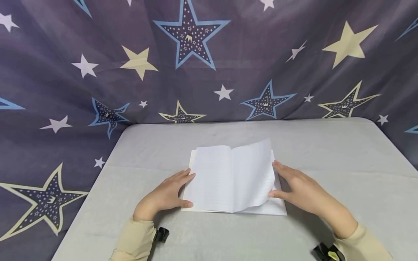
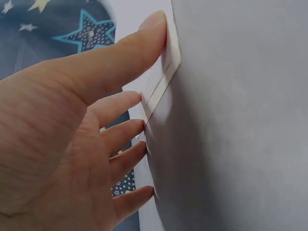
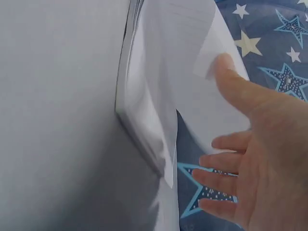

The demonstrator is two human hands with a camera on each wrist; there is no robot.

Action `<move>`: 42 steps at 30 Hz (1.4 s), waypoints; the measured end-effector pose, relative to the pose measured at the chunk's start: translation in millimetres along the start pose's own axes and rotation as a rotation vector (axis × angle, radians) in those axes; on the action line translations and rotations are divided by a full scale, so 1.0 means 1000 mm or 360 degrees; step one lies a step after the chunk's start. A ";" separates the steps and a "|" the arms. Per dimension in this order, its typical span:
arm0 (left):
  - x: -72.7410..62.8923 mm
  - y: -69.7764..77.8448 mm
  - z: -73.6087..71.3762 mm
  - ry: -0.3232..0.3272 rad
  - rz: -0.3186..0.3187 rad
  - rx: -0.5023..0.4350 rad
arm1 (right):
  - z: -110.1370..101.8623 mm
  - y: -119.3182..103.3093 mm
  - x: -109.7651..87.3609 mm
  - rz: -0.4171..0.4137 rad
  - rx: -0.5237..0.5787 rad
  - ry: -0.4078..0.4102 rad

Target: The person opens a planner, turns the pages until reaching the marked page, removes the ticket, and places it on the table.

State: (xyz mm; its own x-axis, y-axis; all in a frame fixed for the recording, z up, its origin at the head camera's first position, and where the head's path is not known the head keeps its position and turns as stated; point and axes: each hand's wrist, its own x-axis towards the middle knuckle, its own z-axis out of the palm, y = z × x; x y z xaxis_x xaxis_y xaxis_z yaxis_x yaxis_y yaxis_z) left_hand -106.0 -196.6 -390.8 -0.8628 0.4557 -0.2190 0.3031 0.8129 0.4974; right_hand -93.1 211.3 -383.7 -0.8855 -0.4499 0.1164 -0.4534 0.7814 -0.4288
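An open notebook with faintly ruled white pages lies on the table. Its right-hand leaf is raised, with the outer edge curling up off the pages beneath. My left hand rests at the left edge, thumb on the page near the lower corner and fingers spread along the side. My right hand is at the raised leaf's outer edge. In the right wrist view its thumb lies against the paper, while the other fingers extend apart from the thumb.
The table wears a light grey cover. Behind it and along the left hangs a dark cloth printed with stars. Black straps show at both sleeve cuffs.
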 end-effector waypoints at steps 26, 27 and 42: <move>-0.008 -0.029 0.004 0.0085 0.0231 0.0186 | 0.041 -0.086 0.031 -0.0545 0.0031 -0.0092; -0.008 -0.031 0.003 0.0093 0.0241 0.0190 | 0.043 -0.088 0.032 -0.0550 0.0024 -0.0101; -0.010 -0.033 -0.009 0.0237 0.0202 0.0138 | 0.061 -0.088 0.033 -0.0516 -0.0172 -0.0349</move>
State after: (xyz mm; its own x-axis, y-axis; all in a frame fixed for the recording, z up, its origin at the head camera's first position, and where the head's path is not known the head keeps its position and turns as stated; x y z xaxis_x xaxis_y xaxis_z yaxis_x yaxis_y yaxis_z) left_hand -110.8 -231.1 -397.0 -0.8636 0.5032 -0.0297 0.4414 0.7834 0.4376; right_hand -76.1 101.8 -396.5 -0.6575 -0.7528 0.0314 -0.7239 0.6196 -0.3034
